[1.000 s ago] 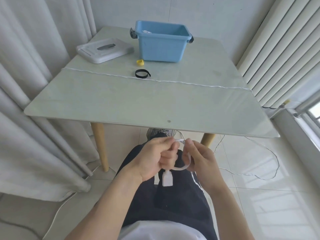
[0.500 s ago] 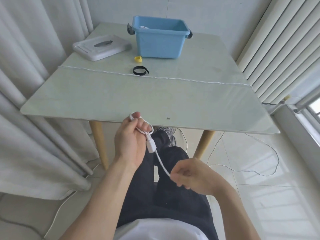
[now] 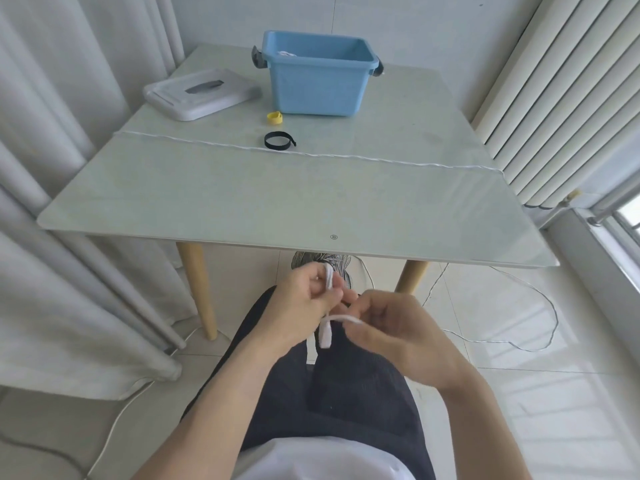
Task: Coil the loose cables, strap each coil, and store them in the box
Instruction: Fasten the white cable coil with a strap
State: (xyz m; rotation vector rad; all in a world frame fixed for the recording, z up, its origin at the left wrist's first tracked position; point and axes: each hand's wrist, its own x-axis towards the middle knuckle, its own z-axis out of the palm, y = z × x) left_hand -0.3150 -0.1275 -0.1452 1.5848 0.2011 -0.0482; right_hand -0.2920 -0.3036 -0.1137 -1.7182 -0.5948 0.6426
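Bottom center: white shirt hem and dark trousers, person seated, both forearms reaching up into mid-frame.

Left hand point(image 3: 304, 303), center frame just below the table's near edge: fingers curled, gripping a small loop of white cable point(image 3: 329, 282), which sticks up above the fingers. The connector point(image 3: 325, 336) hangs down from that hand over the lap.

Right hand point(image 3: 391, 327), just right of the left hand, nearly touching it: thumb and forefinger pinch the same cable where it arcs across between the hands. Other fingers loosely curled.

More of this cable trails on the floor tiles at right, a wide loop under and past the right table leg. A shoe is partly visible under the table edge.

Table point(image 3: 242, 209), middle of frame: pale glass top, wooden legs. A second white cable point(image 3: 381, 160) lies stretched straight across it from left edge to right edge.

Just beyond that cable, center: black strap point(image 3: 278, 140), looped, touching or just beside the cable; can't tell which. Farther, near the box: small yellow strap point(image 3: 274, 118), rolled.

Upper center: blue box point(image 3: 317, 88), open, dark latches on both ends, something white inside at the back left. Its grey lid point(image 3: 201, 93) lies flat upper left, well apart from the box.

Curtains left, blinds right.
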